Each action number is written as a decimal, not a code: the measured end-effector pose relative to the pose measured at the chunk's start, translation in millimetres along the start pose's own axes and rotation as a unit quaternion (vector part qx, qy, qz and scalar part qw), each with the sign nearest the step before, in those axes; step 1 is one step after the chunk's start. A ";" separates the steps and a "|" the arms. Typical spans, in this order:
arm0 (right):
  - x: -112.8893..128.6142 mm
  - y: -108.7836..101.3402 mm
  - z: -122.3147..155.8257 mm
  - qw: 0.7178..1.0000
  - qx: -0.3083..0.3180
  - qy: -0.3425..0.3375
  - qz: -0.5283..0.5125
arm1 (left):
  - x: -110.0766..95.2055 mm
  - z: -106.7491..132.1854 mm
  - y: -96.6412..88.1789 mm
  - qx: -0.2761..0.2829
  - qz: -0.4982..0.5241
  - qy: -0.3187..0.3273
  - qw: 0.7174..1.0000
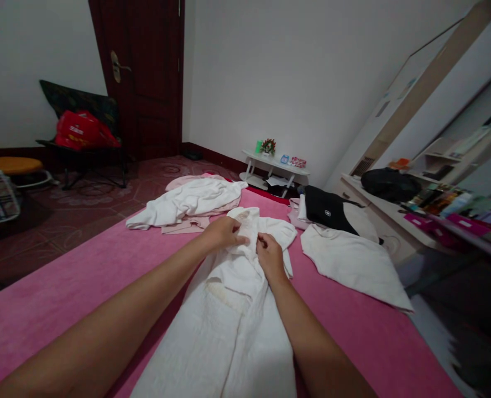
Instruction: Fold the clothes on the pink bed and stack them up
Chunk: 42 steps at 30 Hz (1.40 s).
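Observation:
A long white garment point(212, 331) stretches from the bottom of the view toward the middle of a pink-covered bed. Its far part is bunched, with a cream patch showing near a fold, and a lengthwise seam or edge runs down it. My left hand point(224, 234) pinches the bunched cloth from the left, thumb and fingers together. Just to the right, my right hand point(271, 255) has its fingers closed on the same cloth. A short gap separates the two hands.
White and pale pink clothes point(191, 199) are heaped on the far left of the bed point(79, 276). At right lie a folded white cloth point(349, 265) and a black garment point(326, 211). Beyond stand a small white shelf point(276, 160), a cluttered dresser point(395, 213) and a chair with a red bag point(82, 130).

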State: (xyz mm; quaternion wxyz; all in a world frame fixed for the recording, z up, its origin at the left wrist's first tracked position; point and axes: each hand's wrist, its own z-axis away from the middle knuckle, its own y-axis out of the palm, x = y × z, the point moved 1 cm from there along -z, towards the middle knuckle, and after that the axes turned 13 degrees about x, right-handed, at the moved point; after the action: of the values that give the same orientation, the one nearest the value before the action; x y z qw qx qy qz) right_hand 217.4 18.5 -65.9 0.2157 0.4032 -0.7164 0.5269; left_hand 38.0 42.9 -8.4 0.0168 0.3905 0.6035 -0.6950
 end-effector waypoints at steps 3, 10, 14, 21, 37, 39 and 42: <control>-0.6 -0.1 1.0 1.000 0.005 -0.010 0.022 | -7.8 -2.0 10.0 -0.018 0.045 0.041 0.998; -3.3 -2.0 2.8 1.000 -0.017 -0.022 -0.007 | -27.8 27.3 -30.3 0.315 0.298 0.167 0.886; -1.5 0.5 2.1 0.999 -0.020 -0.016 0.023 | -7.5 28.0 -48.5 0.267 0.270 0.050 0.924; 22.8 1.2 11.8 0.967 0.121 -0.083 0.210 | 28.3 6.0 -31.2 -0.026 -0.008 -0.142 0.989; 3.9 -18.5 5.1 0.981 -0.116 0.058 -0.143 | -52.6 29.8 -28.0 0.136 0.187 0.171 0.958; -7.6 -25.7 0.4 0.976 -0.121 0.096 -0.157 | -63.8 38.2 -22.4 0.240 0.156 0.201 0.937; -20.9 -31.7 -6.2 0.958 -0.084 0.143 -0.235 | -72.6 45.5 -11.1 0.327 0.117 0.205 0.915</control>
State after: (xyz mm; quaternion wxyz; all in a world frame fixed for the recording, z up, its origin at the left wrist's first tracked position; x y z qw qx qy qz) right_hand 254.4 27.8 -60.6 0.4671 0.4608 -0.6049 0.4512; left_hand 59.1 -25.4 40.1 -0.1551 0.5759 0.2827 -0.7512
